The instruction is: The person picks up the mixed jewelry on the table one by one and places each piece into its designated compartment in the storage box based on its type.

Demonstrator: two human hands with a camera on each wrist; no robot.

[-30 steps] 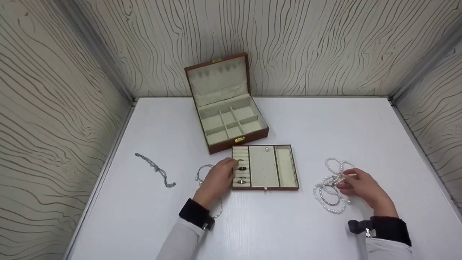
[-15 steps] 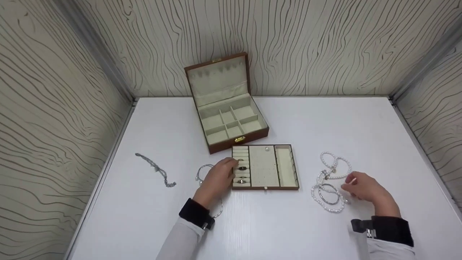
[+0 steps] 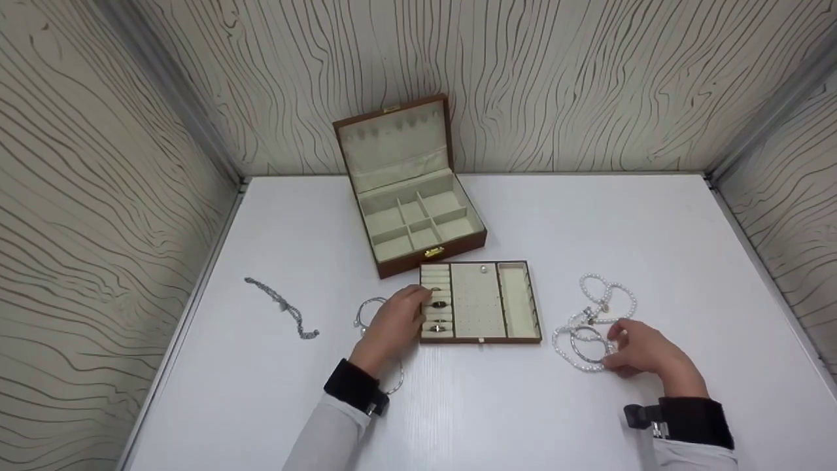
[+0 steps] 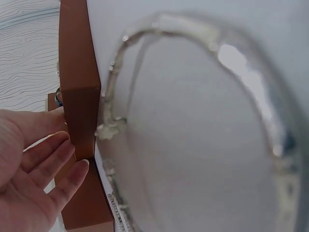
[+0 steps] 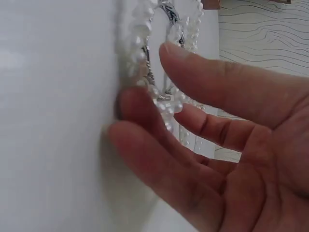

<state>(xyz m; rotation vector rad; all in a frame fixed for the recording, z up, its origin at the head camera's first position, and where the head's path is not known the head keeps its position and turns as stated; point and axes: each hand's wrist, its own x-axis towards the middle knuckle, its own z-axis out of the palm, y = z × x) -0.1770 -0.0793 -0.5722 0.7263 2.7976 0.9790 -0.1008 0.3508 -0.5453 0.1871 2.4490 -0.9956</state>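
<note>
At the right of the table lies a white pearl necklace, with a silver bangle inside its loop. My right hand is at the right side of this loop; in the right wrist view its fingers are spread around the pearls, and a fingertip touches them. My left hand rests against the left edge of the jewelry tray. Its fingers lie loosely at the tray's brown side in the left wrist view. Several rings sit in the tray's slots.
A brown jewelry box with divided compartments stands with its lid up behind the tray. A silver chain lies at the left. Near my left hand are a bracelet and a bangle, partly covered in the head view. A pearl earring sits on the tray's panel.
My right hand has let go of the upper pearl strand and moved down and left to the lower loop. That loop and its bangle have shifted left. The left hand stays put.
</note>
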